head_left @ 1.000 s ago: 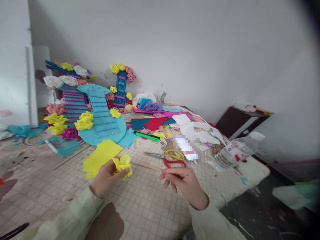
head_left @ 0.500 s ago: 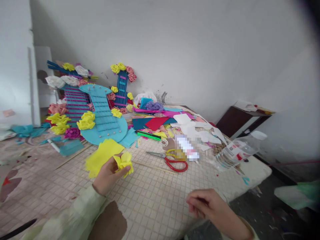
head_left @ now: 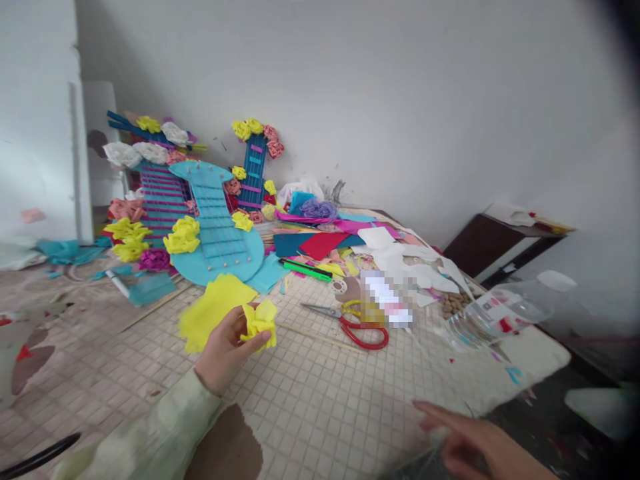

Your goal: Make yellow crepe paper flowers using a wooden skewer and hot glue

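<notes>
My left hand pinches a yellow crepe-paper flower between thumb and fingers, petals facing up and right. Just behind that hand lies a stack of yellow crepe paper on the tiled-pattern tabletop. At the lower right, over the table's near edge, my right hand is smeared by motion; its index finger stretches out to the left and the others look bent. I see nothing held in it. Red-handled scissors lie between the hands, beside a thin wooden stick.
Light-blue and dark-blue flower-trimmed paper pieces lean at the back. A green cutter, white paper scraps and purple yarn lie mid-table. A clear plastic bottle lies tilted at the right edge, near a dark box.
My right hand has moved right and down, its index finger now stretched out. My left hand keeps the yellow flower. The whole scene has shifted slightly to the right in view.
</notes>
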`<state>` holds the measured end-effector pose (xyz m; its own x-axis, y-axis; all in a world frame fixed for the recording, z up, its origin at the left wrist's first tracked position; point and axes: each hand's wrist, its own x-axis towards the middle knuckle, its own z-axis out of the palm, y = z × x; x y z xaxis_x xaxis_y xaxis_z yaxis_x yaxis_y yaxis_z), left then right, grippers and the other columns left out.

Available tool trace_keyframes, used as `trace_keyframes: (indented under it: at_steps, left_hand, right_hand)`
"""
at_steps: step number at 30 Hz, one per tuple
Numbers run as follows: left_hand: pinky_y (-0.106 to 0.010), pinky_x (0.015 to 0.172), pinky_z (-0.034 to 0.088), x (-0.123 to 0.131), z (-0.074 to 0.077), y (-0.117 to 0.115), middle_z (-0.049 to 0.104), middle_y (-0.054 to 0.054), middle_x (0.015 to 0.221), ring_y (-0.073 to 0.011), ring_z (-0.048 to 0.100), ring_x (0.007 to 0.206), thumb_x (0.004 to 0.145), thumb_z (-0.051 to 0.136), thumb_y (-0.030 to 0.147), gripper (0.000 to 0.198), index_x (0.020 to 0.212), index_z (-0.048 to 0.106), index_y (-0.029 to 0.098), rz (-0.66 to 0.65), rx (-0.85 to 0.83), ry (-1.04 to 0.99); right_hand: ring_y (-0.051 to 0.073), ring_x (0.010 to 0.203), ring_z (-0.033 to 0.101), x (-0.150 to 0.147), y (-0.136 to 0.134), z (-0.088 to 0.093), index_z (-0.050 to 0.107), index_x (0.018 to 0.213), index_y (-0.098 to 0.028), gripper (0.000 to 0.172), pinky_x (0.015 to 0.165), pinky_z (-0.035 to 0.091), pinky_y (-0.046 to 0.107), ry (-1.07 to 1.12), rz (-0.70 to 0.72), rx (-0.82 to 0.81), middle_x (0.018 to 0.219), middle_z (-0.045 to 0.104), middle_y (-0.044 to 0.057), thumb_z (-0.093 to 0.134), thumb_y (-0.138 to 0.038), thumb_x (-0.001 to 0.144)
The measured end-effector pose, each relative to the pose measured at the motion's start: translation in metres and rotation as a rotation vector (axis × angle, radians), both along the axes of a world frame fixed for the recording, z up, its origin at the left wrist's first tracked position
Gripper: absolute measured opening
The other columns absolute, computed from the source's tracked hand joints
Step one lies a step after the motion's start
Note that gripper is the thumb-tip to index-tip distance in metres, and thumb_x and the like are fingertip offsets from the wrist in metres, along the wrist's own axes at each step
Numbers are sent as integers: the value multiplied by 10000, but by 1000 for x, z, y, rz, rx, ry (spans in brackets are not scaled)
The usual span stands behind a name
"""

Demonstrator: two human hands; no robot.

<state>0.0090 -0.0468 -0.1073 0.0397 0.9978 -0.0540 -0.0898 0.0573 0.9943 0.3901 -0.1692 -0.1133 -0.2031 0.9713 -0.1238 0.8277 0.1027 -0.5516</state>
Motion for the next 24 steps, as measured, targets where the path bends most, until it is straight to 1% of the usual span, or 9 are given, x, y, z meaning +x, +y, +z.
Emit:
trace_keyframes:
  at_steps: [3, 5, 8, 11, 13, 15, 17, 20, 24]
  left_hand:
    - [-268, 624, 485, 0, 1, 0, 605, -8, 820, -161, 578, 740, 568, 718, 344, 476, 951, 489, 179, 9, 22, 0]
    - [-267, 607, 486, -1, 2, 0, 608, 3, 789, -156, 586, 715, 571, 721, 328, 449, 917, 471, 189, 21, 37, -4]
    - [-270, 580, 486, -4, 3, 1, 623, 22, 743, -152, 603, 659, 567, 726, 321, 479, 905, 404, 214, 48, 53, -19]
    - [-285, 602, 494, -6, 4, 0, 636, 24, 761, -158, 617, 677, 570, 724, 320, 515, 919, 356, 231, 71, 63, -34]
    - [-275, 600, 491, -7, 4, 0, 637, 21, 779, -157, 618, 691, 579, 721, 311, 503, 913, 353, 234, 73, 63, -37]
    - [-256, 576, 482, -7, 4, -1, 634, 18, 785, -149, 611, 682, 589, 717, 301, 477, 894, 357, 233, 69, 56, -34]
    - [-235, 545, 468, -5, 5, -3, 625, 24, 763, -138, 596, 655, 594, 715, 297, 454, 873, 362, 231, 59, 44, -30]
    - [-191, 457, 410, -1, 5, -7, 591, 45, 660, -109, 545, 552, 608, 699, 327, 395, 823, 383, 223, 22, 32, -22]
    - [-178, 399, 349, 3, 8, -13, 505, 71, 573, -88, 465, 465, 650, 658, 358, 311, 808, 423, 230, 29, 30, 0]
  right_hand:
    - [159, 664, 605, -76, 54, 44, 607, 1026, -264, 249, 606, 486, 256, 13, 109, -13, 814, 661, 28, 519, -267, 793]
    - [141, 650, 584, -122, 95, 57, 626, 948, -214, 187, 611, 452, 244, 37, 234, 54, 811, 656, 26, 529, -268, 797]
    - [135, 640, 555, -173, 150, 48, 620, 858, -185, 130, 595, 401, 239, 6, 339, 112, 774, 638, 25, 598, -254, 750]
    - [158, 609, 518, -200, 179, 26, 590, 633, -156, 145, 533, 341, 242, -15, 373, 111, 630, 584, 31, 724, -194, 594]
    - [150, 603, 508, -206, 184, 15, 553, 576, -152, 158, 531, 326, 235, 13, 404, 113, 599, 556, 19, 710, -154, 596]
    - [138, 618, 512, -206, 180, 10, 544, 619, -153, 113, 553, 336, 229, 71, 405, 128, 622, 555, 12, 641, -148, 679]
    - [125, 640, 517, -206, 174, 11, 538, 752, -154, 75, 583, 357, 227, 132, 344, 166, 676, 559, 16, 494, -162, 812]
    - [103, 626, 499, -209, 165, 20, 481, 948, -156, 193, 574, 377, 212, 334, 198, 215, 730, 528, 15, 320, -255, 914]
    - [38, 473, 381, -213, 154, 35, 530, 958, -175, 329, 420, 301, 166, 780, 158, -82, 778, 491, -10, 594, -421, 748]
